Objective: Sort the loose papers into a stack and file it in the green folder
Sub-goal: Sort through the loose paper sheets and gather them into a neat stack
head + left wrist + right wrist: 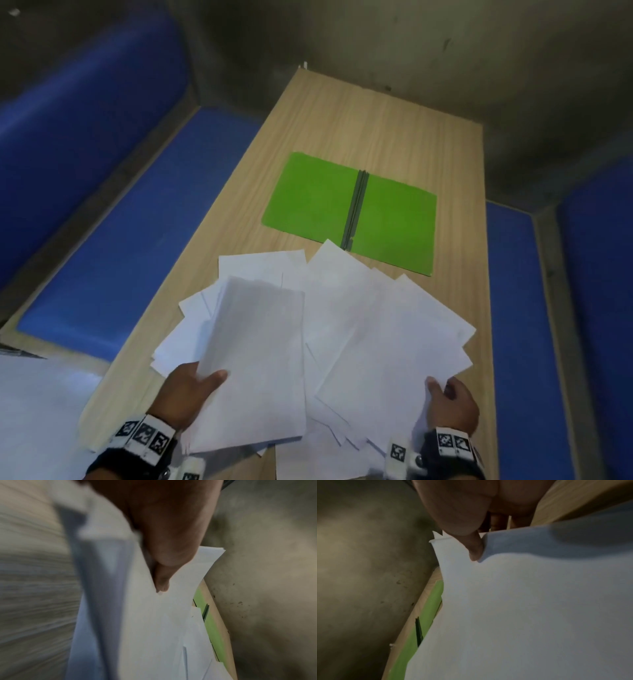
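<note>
Fingers (219,376) of the left hand (186,394) pinch a lifted bundle of sheets (260,359), thumb on top, while the right hand (452,406) grips the near edge of another sheet (394,349) from the fanned papers on the counter (376,120). Both grips sit at one edge only, so the paper sags and bends; a thin pinch could let sheets slide out and scatter again, or crease at the thumb. Several sheets overhang the counter's near edge and could be dragged off when neighbours are pulled. The green folder (311,202) lies open beyond, one sheet corner overlapping it, so tugging may shift it.
</note>
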Demonstrator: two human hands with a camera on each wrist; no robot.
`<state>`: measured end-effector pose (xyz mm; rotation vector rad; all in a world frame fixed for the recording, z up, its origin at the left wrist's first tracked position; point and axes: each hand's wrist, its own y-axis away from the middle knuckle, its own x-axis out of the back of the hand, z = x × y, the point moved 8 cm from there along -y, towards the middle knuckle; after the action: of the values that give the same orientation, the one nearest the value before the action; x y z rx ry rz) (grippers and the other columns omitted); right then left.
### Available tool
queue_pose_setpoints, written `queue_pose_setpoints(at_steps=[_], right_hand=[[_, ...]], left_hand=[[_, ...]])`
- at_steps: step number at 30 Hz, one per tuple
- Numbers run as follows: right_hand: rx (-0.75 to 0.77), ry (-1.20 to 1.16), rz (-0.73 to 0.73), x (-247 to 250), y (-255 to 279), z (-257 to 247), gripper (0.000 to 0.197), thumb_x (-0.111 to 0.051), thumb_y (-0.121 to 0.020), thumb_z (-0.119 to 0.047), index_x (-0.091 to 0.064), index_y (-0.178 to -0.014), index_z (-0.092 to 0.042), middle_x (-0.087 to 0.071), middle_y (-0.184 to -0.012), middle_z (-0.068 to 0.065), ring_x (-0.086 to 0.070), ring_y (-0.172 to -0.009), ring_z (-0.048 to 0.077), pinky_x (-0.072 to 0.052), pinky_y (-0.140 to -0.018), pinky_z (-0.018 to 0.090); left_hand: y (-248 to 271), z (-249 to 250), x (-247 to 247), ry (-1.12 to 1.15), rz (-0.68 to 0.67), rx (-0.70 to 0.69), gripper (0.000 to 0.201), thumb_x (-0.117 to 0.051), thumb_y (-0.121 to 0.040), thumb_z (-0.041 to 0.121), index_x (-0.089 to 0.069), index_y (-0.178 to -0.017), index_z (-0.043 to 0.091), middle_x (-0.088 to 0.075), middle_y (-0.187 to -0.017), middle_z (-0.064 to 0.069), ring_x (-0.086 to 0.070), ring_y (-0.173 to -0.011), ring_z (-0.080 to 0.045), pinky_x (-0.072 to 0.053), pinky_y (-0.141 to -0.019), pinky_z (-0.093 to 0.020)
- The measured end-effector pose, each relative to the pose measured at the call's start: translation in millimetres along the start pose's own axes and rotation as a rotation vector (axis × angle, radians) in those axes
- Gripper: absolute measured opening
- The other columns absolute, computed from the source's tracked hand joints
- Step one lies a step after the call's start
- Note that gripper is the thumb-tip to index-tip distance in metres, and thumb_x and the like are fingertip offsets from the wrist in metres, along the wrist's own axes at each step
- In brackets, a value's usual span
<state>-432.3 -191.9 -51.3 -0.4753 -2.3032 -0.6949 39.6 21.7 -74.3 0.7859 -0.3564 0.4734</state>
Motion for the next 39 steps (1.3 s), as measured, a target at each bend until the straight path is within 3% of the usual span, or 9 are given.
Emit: queue_pose_setpoints(at_steps=[4, 9, 13, 16, 20, 25, 29, 33, 39], right_hand=[[-0.081, 0.03, 0.002, 9, -4, -1, 0.035, -0.061, -0.092, -0.021, -0.064, -0.111, 0.009, -0.066, -0.112, 0.028, -0.062, -0.1, 0.042, -0.046, -0.085, 0.04], [-0.112, -0.021, -0.067, -5, 8, -16, 0.048, -0.08, -0.075, -0.011, -0.058, -0.115, 0.005, -0.067, -0.113, 0.024, -0.066, -0.095, 0.036, -0.047, -0.078, 0.032], [-0.118, -0.012, -0.081, -17, 9, -30, 0.079, -0.086, -0.064, -0.005, -0.044, -0.13, 0.002, -0.061, -0.12, 0.024, -0.064, -0.105, 0.038, -0.05, -0.086, 0.037], [-0.234, -0.001, -0.088, -29, -5, -20, 0.077, -0.085, -0.062, -0.009, -0.046, -0.128, 0.0, -0.062, -0.119, 0.023, -0.064, -0.101, 0.036, -0.054, -0.088, 0.043], [-0.11, -0.127, -0.121, -33, -3, -41, 0.023, -0.069, -0.081, -0.003, -0.06, -0.101, 0.003, -0.066, -0.104, 0.02, -0.061, -0.085, 0.028, -0.046, -0.079, 0.03], [0.015, -0.37, -0.045, -1, -4, -60, 0.027, -0.065, -0.088, -0.006, -0.063, -0.114, -0.001, -0.067, -0.107, 0.009, -0.063, -0.095, 0.024, -0.048, -0.088, 0.034], [-0.002, -0.441, 0.009, 21, -18, -43, 0.044, -0.07, -0.081, -0.038, -0.065, -0.112, -0.007, -0.071, -0.109, 0.007, -0.068, -0.096, 0.029, -0.054, -0.091, 0.049], [-0.165, -0.471, 0.063, 40, -5, -29, 0.03, -0.065, -0.091, -0.028, -0.063, -0.109, -0.004, -0.067, -0.101, 0.015, -0.063, -0.071, 0.029, -0.053, -0.061, 0.033], [-0.261, -0.417, 0.026, 78, 23, -54, 0.059, -0.056, -0.096, -0.032, -0.049, -0.129, 0.016, -0.052, -0.136, 0.03, -0.055, -0.119, 0.041, -0.042, -0.081, 0.038]], left_hand=[[-4, -1, -3, -0.055, 0.013, -0.003, 0.015, -0.076, -0.087, 0.03, -0.076, -0.082, 0.015, -0.073, -0.072, 0.005, -0.071, -0.073, -0.019, -0.047, -0.059, -0.026], [-4, -4, -3, -0.022, 0.002, 0.0, 0.031, -0.076, -0.072, 0.049, -0.075, -0.077, 0.018, -0.077, -0.074, 0.003, -0.073, -0.072, -0.019, -0.052, -0.064, -0.032], [-6, -6, -2, -0.035, 0.011, 0.002, 0.018, -0.079, -0.084, 0.032, -0.076, -0.078, 0.015, -0.078, -0.073, 0.003, -0.073, -0.071, -0.019, -0.054, -0.067, -0.033], [-7, -8, -4, -0.041, 0.006, 0.009, 0.022, -0.077, -0.086, 0.033, -0.077, -0.082, 0.011, -0.078, -0.073, 0.001, -0.073, -0.071, -0.02, -0.054, -0.066, -0.033], [-8, -11, -5, -0.036, 0.015, 0.027, 0.021, -0.076, -0.087, 0.033, -0.076, -0.084, 0.012, -0.078, -0.075, -0.002, -0.072, -0.073, -0.022, -0.054, -0.069, -0.035], [-14, -17, -7, -0.066, 0.028, 0.033, 0.026, -0.076, -0.087, 0.033, -0.077, -0.09, 0.008, -0.077, -0.083, -0.007, -0.071, -0.077, -0.025, -0.053, -0.073, -0.036], [-13, -14, -8, -0.068, 0.014, 0.039, 0.027, -0.075, -0.086, 0.035, -0.077, -0.091, 0.008, -0.077, -0.088, -0.012, -0.07, -0.08, -0.028, -0.053, -0.075, -0.037], [-10, -7, -2, 0.003, 0.008, 0.042, 0.03, -0.078, -0.082, 0.039, -0.077, -0.086, 0.01, -0.077, -0.078, -0.002, -0.072, -0.075, -0.024, -0.054, -0.07, -0.036], [-5, -4, 34, 0.109, 0.095, 0.083, 0.023, -0.076, -0.087, 0.031, -0.073, -0.093, 0.009, -0.076, -0.082, -0.008, -0.071, -0.077, -0.028, -0.053, -0.07, -0.038]])
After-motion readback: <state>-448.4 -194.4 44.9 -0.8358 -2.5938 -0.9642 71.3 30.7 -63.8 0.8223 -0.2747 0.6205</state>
